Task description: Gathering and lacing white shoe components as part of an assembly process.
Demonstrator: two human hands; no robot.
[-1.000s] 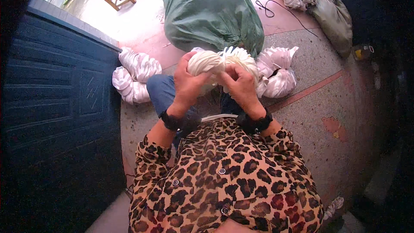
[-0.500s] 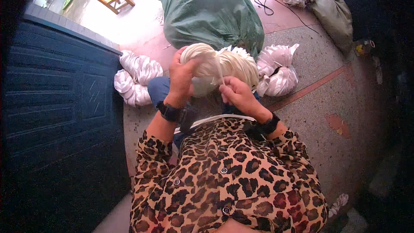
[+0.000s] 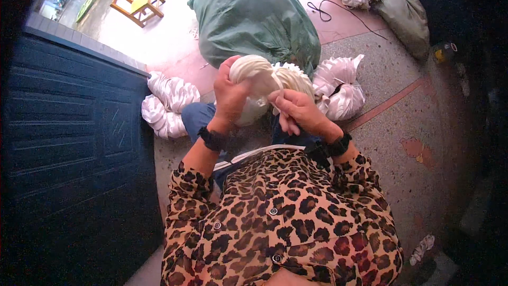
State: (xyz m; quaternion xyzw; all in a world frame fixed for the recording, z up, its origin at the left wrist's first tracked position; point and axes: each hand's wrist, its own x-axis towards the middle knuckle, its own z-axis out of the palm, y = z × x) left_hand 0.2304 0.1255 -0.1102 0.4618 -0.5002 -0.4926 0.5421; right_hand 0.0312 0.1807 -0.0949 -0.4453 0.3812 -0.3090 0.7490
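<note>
Left hand: my left hand [image 3: 231, 95] is raised in front of my chest, fingers curled over the top of a cream bundle of cloth [image 3: 264, 82]; the grip is closed round its left end.
Right hand: my right hand [image 3: 297, 110] sits just beside the left, lower and to the right, thumb and fingers pinched on the bundle's underside; this grip is closed on it too.
Bundle: it is held up between both hands, above my knees and clear of the floor, a smooth rounded end at the left and pleated folds at the right.
Wrists: a dark band [image 3: 212, 139] circles my left wrist and another [image 3: 338, 145] my right.
Clothes: I wear a leopard-print shirt [image 3: 280, 222] with small buttons down the front, and blue trousers [image 3: 197, 116] show under the hands.
Floor ahead: a big green sack [image 3: 254, 16] lies on the floor just beyond the bundle.
Floor left: a pale satin bundle [image 3: 166, 103] rests near my left knee, against the edge of a dark ribbed panel [image 3: 69, 137].
Floor right: another pale satin bundle [image 3: 341, 87] lies just past my right hand.
Far off: a small yellow stool [image 3: 138, 5] stands well apart at the top left, and a black cord [image 3: 338, 10] trails over the floor beyond the sack.
</note>
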